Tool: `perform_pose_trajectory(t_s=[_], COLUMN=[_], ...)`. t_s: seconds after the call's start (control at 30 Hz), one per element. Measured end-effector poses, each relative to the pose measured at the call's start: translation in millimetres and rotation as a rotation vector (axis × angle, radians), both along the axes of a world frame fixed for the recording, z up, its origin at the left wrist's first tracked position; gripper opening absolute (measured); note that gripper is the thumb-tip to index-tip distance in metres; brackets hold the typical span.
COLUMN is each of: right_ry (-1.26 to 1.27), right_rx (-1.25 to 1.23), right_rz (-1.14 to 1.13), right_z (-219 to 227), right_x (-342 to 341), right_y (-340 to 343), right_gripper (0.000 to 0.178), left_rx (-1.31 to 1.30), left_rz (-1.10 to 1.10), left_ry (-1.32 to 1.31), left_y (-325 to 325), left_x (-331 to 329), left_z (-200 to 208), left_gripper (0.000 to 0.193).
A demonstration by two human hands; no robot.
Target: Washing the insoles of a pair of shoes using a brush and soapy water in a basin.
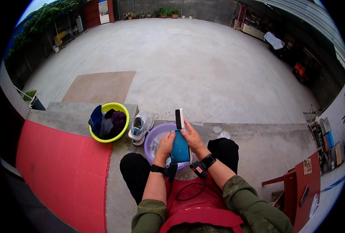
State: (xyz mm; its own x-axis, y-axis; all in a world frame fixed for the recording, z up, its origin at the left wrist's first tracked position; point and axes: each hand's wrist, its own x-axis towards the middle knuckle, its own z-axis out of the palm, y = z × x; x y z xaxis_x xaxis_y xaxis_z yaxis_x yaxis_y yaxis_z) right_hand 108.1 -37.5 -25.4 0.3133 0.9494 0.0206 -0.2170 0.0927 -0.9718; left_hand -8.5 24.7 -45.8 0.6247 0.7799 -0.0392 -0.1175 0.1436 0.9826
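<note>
My left hand grips the left edge of a flat blue piece, its thumb near the top; what kind of thing the piece is I cannot make out. On the other side, my right hand is closed round a scrubbing brush with black bristles and a pale wooden back. The brush head points away from me, bristles to the left, and my right thumb lies at the blue piece's top edge. Both hands are above a purple basin holding sudsy water, partly hidden by them.
A pair of pale sneakers stands left of the basin, beside a yellow-green tub of dark clothes. A red mat covers the floor at left. Small white dishes lie at right, before a red-brown table. A step edge runs ahead.
</note>
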Motion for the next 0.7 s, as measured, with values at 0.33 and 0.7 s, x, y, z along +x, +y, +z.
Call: perform_pose_trajectory(t_s=[0.33, 0.7], right_ry=[0.212, 0.291], right_rx=[-0.036, -0.025], right_rz=[0.012, -0.119], right_z=[4, -7], right_x=[-3, 8], right_y=[-1, 6], right_gripper=[0.048, 0.051], left_rx=[-0.265, -0.447], left_rz=[-0.089, -0.109], left_ry=[-0.150, -0.299], left_y=[-4, -5], left_x=[0, 1], left_z=[10, 5], left_gripper=[0.037, 0.032])
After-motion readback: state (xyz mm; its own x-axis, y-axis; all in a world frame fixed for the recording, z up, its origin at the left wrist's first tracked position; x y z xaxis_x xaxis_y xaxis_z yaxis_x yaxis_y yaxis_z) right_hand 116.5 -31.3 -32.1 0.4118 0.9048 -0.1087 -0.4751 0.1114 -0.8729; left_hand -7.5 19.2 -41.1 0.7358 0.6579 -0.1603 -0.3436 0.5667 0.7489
